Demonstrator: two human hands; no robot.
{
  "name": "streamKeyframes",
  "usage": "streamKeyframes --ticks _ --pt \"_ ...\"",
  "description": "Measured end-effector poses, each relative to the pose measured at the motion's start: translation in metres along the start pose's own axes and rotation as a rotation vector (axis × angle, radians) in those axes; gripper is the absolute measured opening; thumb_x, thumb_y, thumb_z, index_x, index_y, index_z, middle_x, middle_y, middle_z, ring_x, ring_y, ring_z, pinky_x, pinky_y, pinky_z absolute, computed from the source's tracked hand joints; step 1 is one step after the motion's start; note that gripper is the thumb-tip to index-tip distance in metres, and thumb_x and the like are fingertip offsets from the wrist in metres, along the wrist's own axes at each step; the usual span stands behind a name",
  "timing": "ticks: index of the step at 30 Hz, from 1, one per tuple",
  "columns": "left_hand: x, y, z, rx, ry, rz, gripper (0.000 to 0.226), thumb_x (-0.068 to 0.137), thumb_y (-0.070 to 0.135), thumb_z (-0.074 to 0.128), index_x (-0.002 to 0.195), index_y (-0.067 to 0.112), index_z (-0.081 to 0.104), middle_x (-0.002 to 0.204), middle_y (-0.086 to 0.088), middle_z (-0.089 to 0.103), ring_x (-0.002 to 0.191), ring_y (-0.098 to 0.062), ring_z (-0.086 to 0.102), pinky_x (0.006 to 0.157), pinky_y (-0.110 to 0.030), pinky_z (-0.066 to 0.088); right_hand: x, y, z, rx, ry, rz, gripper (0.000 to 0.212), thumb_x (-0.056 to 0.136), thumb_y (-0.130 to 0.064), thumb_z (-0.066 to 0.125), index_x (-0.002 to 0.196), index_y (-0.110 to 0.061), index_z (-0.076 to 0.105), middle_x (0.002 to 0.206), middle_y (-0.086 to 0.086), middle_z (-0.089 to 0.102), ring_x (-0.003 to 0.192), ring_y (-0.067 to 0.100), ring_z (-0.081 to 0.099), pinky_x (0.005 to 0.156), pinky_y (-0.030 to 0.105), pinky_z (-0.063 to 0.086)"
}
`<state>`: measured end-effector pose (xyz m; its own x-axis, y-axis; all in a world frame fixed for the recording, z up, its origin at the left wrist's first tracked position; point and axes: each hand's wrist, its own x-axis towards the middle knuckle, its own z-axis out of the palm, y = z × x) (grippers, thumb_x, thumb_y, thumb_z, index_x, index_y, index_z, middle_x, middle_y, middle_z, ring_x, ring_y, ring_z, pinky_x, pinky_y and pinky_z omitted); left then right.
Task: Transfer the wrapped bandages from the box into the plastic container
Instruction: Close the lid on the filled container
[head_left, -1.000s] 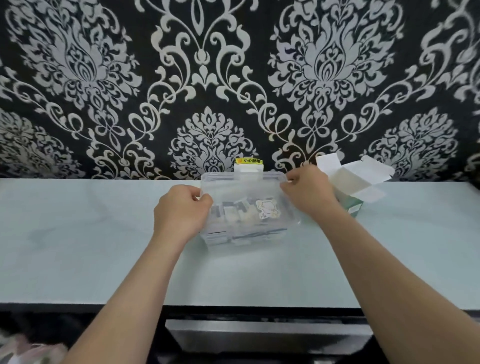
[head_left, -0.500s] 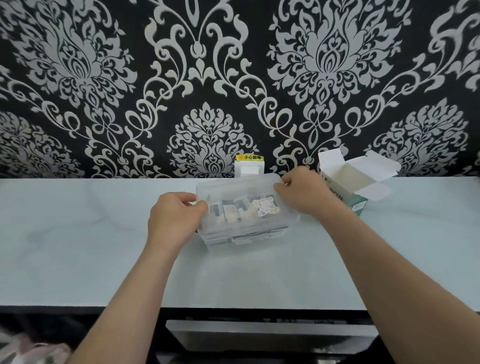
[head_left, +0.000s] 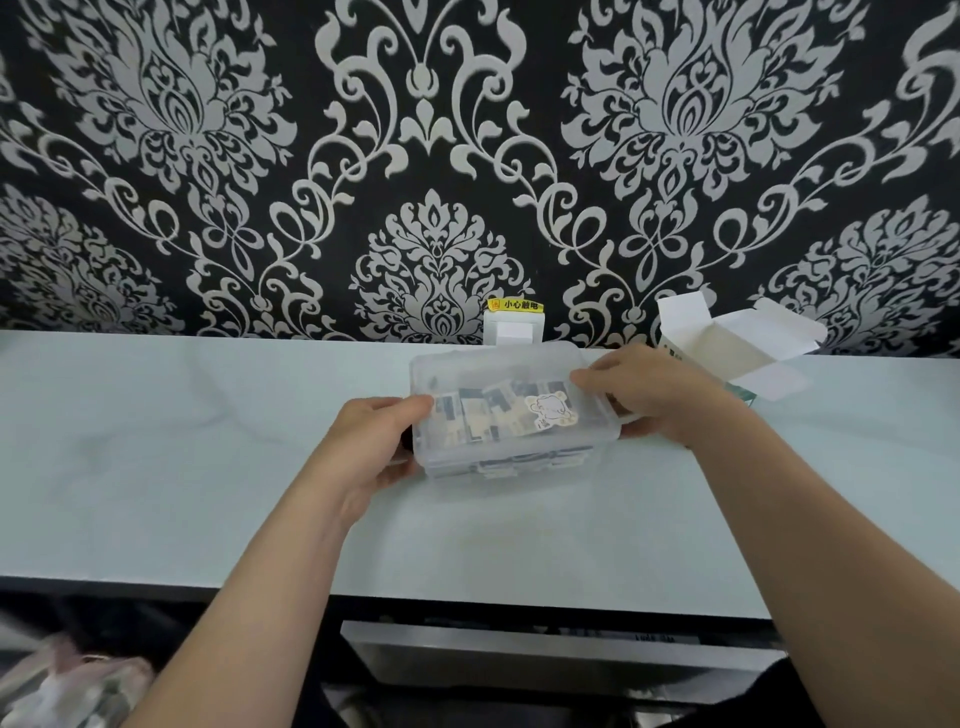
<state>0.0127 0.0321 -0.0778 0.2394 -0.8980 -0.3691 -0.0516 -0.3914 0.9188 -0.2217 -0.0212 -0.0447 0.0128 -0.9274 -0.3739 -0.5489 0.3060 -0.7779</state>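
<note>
The clear plastic container (head_left: 550, 452) sits on the pale countertop with its lid on; a cartoon sticker marks the lid. Several wrapped bandages (head_left: 475, 415) show through the plastic. My left hand (head_left: 371, 441) grips the container's left end, thumb on the lid and fingers under the side. My right hand (head_left: 652, 397) holds the right end, fingers on the lid's edge. The white and green bandage box (head_left: 727, 353) stands open behind my right hand, flaps spread, its inside looking bare.
A white wall socket cover with a yellow warning label (head_left: 514, 325) stands just behind the container. The patterned black wall rises at the counter's back edge. Below the counter's front edge (head_left: 467, 592) is a dark gap with a metal shelf.
The container has tilted and lifted slightly between my hands. My left hand slid from the lid's corner down around the left end.
</note>
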Motion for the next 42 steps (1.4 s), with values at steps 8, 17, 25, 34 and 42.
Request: streamKeyframes --ticks 8,17,25,34,42 --pt "-0.004 0.006 0.006 0.089 0.092 0.145 0.016 0.089 0.008 0.061 0.077 0.011 0.071 0.081 -0.006 0.075 0.068 -0.019 0.071 0.063 -0.028 0.06 0.005 -0.007 0.003 -0.242 0.178 -0.093 0.023 0.086 -0.019 0.066 0.074 -0.001 0.059 0.066 0.01 0.055 0.061 0.024 0.055 0.066 0.034 0.054" --pt "-0.001 0.008 0.026 0.795 0.35 0.344 0.025 0.096 0.026 0.044 0.084 0.007 0.055 0.079 -0.005 0.057 0.076 -0.029 0.05 0.063 -0.033 0.034 -0.015 -0.027 0.033 -0.785 0.397 -0.271 0.016 0.089 -0.002 0.053 0.081 -0.009 0.042 0.069 0.0 0.038 0.069 0.018 0.044 0.065 0.03 0.036" --pt "-0.003 0.016 0.034 1.152 0.435 0.47 0.013 0.094 0.014 0.047 0.097 0.007 0.057 0.101 -0.014 0.066 0.095 -0.034 0.058 0.068 -0.031 0.031 -0.018 -0.028 0.047 -0.909 0.449 -0.315 0.025 0.087 0.003 0.051 0.109 -0.006 0.056 0.097 0.012 0.059 0.082 0.027 0.048 0.066 0.033 0.038" --pt "-0.003 0.025 0.029 1.111 0.411 0.555 0.041 0.095 0.015 0.044 0.134 0.022 0.05 0.128 -0.004 0.053 0.119 -0.027 0.046 0.079 -0.038 0.041 -0.01 -0.008 0.03 -0.801 0.53 -0.379 0.009 0.092 -0.011 0.05 0.098 -0.012 0.056 0.091 0.007 0.058 0.092 0.029 0.054 0.07 0.038 0.043" --pt "-0.009 0.016 0.05 1.106 -0.047 0.724 0.051 0.09 0.063 0.045 0.138 0.045 0.045 0.155 0.006 0.033 0.141 -0.014 0.027 0.117 -0.039 0.019 -0.001 0.006 -0.008 -0.851 0.733 -0.177 0.041 0.079 -0.002 0.047 0.117 -0.013 0.038 0.099 0.014 0.05 0.093 0.034 0.05 0.081 0.044 0.031"
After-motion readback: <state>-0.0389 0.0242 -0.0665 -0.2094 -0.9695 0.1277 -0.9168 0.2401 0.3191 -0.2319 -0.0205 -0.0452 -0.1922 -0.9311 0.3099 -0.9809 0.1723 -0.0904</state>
